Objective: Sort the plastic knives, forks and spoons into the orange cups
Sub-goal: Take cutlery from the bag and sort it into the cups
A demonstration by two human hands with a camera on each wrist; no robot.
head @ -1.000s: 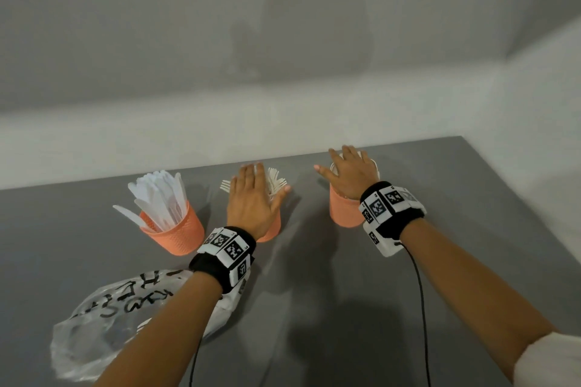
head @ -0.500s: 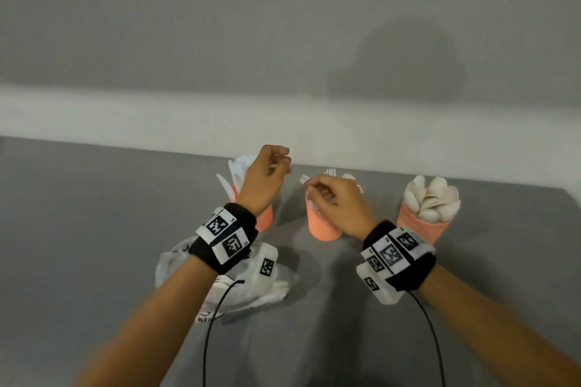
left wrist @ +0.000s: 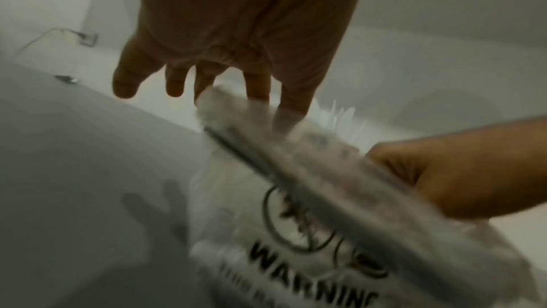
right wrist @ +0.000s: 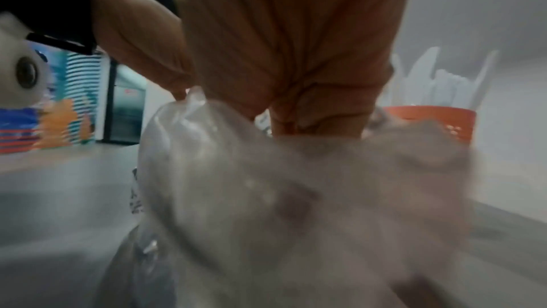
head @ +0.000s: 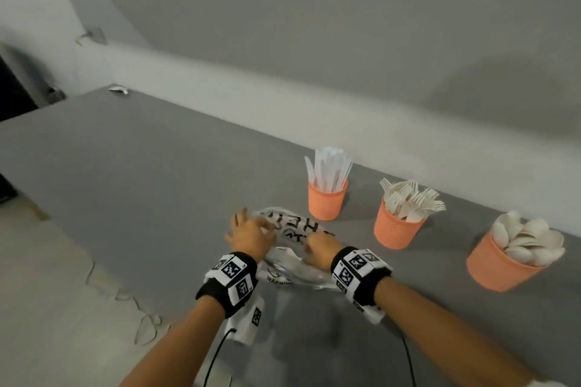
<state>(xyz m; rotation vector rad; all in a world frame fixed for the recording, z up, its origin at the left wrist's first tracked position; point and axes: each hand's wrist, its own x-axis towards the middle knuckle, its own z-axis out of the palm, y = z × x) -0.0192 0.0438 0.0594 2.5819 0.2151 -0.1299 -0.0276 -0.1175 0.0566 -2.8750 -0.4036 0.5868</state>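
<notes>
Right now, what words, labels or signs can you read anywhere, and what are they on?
"WARNING" with round pictograms above it: on the clear plastic bag.
Black handwritten letters on the bag's upper side: incomplete, unreadable.
Black-and-white square code markers, no words: on both wristbands.
Orange cups: no text.

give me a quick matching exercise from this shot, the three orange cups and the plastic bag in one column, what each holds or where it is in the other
Things
1. leftmost cup
2. middle cup
3. rightmost cup
4. plastic bag

States
A. holds spoons
B. under both hands
C. holds knives
D. holds forks

Pairs: 1-C, 2-D, 3-A, 4-B
</notes>
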